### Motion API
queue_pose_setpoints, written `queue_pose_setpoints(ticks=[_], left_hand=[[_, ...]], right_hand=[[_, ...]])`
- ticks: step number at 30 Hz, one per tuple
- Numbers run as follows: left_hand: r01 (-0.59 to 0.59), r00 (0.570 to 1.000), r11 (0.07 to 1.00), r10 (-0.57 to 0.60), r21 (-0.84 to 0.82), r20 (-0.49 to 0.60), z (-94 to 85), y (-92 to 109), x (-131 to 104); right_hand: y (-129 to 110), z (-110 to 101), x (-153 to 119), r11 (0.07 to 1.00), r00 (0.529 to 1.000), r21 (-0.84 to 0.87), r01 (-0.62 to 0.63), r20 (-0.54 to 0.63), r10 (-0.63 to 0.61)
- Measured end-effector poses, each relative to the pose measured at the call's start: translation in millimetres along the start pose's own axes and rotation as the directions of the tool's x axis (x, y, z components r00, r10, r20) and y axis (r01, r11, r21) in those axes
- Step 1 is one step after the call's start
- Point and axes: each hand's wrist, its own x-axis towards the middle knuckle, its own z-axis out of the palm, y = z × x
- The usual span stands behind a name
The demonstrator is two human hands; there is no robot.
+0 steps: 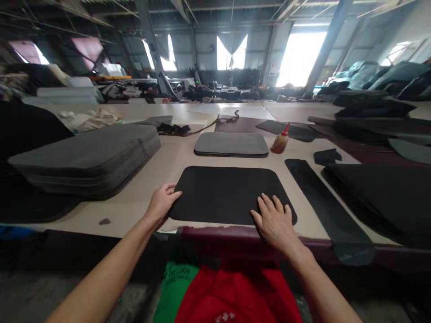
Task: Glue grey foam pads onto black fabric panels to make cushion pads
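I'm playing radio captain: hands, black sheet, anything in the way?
Left hand at left edge of black sheet. Right hand on its right side. Red-tipped bottle beyond, not touching.

You wear red cloth [240, 291] with white print [225, 317] at bottom centre, dark-lettered green cloth [177, 289] left of it; your forearms [112, 269] are bare.

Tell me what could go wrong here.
The black panel lies close to the near edge of the table, so a careless pull might drag it over. The red-nozzled squeeze bottle stands beside the low gray panel stack; if bumped, it might tip and leak.
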Motion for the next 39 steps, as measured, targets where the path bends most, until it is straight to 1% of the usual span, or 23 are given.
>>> queue_pose_setpoints(ticks=[3, 5, 7, 9, 12, 15, 17, 18, 19, 20, 22, 23, 24, 25, 27, 28, 30, 32, 34, 35, 36, 39], left_hand=[[-0.078, 0.995, 0.986, 0.085, 0.147, -0.043, 0.8, -6, 1], [-0.118, 0.985, 0.949, 0.148, 0.292, -0.083, 1.7, -8, 2], [-0.143, 0.975, 0.902, 0.198, 0.407, -0.097, 2.1, -10, 4], [-0.156, 0.969, 0.87, 0.226, 0.468, -0.097, 1.7, -11, 4], [-0.181, 0.967, 0.828, 0.248, 0.53, -0.057, 0.1, -12, 5], [-0.187, 0.964, 0.766, 0.264, 0.615, -0.036, -2.1, -12, 4], [-0.191, 0.953, 0.711, 0.301, 0.677, -0.046, -3.5, -12, 2], [-0.212, 0.937, 0.67, 0.346, 0.711, -0.047, -3.8, -11, 1], [-0.247, 0.91, 0.614, 0.412, 0.75, -0.038, -3.5, -10, 0], [-0.288, 0.873, 0.544, 0.487, 0.788, -0.017, -2.4, -9, -2], [-0.38, 0.781, 0.404, 0.622, 0.832, 0.055, 4.0, -6, -9], [-0.433, 0.739, 0.353, 0.666, 0.83, 0.102, 9.8, -3, -14], [-0.493, 0.705, 0.322, 0.692, 0.808, 0.154, 17.7, 0, -20], [-0.562, 0.68, 0.311, 0.702, 0.767, 0.213, 27.6, 4, -28], [-0.707, 0.628, 0.308, 0.689, 0.637, 0.363, 52.2, 13, -46], [-0.766, 0.599, 0.308, 0.662, 0.565, 0.451, 66.1, 18, -54], [-0.841, 0.537, 0.317, 0.59, 0.44, 0.603, 94.5, 29, -66], [-0.88, 0.475, 0.316, 0.541, 0.356, 0.694, 119.9, 38, -70], [-0.899, 0.433, 0.305, 0.522, 0.313, 0.734, 139.4, 41, -64], [-0.901, 0.429, 0.307, 0.516, 0.308, 0.741, 146.5, 41, -58], [-0.894, 0.44, 0.321, 0.503, 0.313, 0.743, 152.0, 38, -52], [-0.845, 0.517, 0.408, 0.461, 0.345, 0.722, 159.3, 28, -38]], right_hand=[[0, -3, 0, 0.999, 0.999, -0.034, -0.023, 0.033, 0.024], [0, -6, 2, 0.999, 0.998, -0.043, -0.029, 0.057, 0.031], [1, -9, 4, 0.999, 0.997, -0.035, -0.029, 0.067, 0.031], [3, -10, 6, 1.0, 0.998, -0.02, -0.021, 0.062, 0.022], [8, -7, 9, 1.0, 0.999, 0.008, -0.004, 0.044, 0.003], [11, -3, 10, 0.998, 1.0, 0.056, -0.001, 0.026, -0.001], [12, -1, 11, 0.994, 1.0, 0.107, 0.001, -0.008, 0.0], [13, 0, 11, 0.989, 0.999, 0.146, 0.003, -0.038, 0.002], [15, 1, 10, 0.98, 0.997, 0.199, 0.008, -0.081, 0.008], [17, 2, 10, 0.963, 0.99, 0.268, 0.014, -0.137, 0.024], [23, 3, 8, 0.896, 0.96, 0.442, 0.034, -0.263, 0.093], [27, 3, 6, 0.843, 0.94, 0.536, 0.046, -0.309, 0.145], [32, 3, 6, 0.776, 0.922, 0.628, 0.054, -0.329, 0.202], [36, 3, 5, 0.697, 0.91, 0.716, 0.051, -0.321, 0.263], [47, 0, 6, 0.518, 0.898, 0.855, 0.012, -0.237, 0.371], [53, -3, 8, 0.433, 0.89, 0.901, -0.018, -0.183, 0.418], [64, -12, 16, 0.3, 0.865, 0.952, -0.064, -0.097, 0.492], [74, -24, 27, 0.234, 0.855, 0.969, -0.075, -0.058, 0.515], [84, -36, 42, 0.217, 0.867, 0.974, -0.063, -0.054, 0.495], [88, -40, 51, 0.221, 0.877, 0.974, -0.056, -0.058, 0.477], [93, -43, 59, 0.23, 0.885, 0.972, -0.053, -0.061, 0.461], [109, -42, 90, 0.264, 0.905, 0.962, -0.075, -0.045, 0.424]])
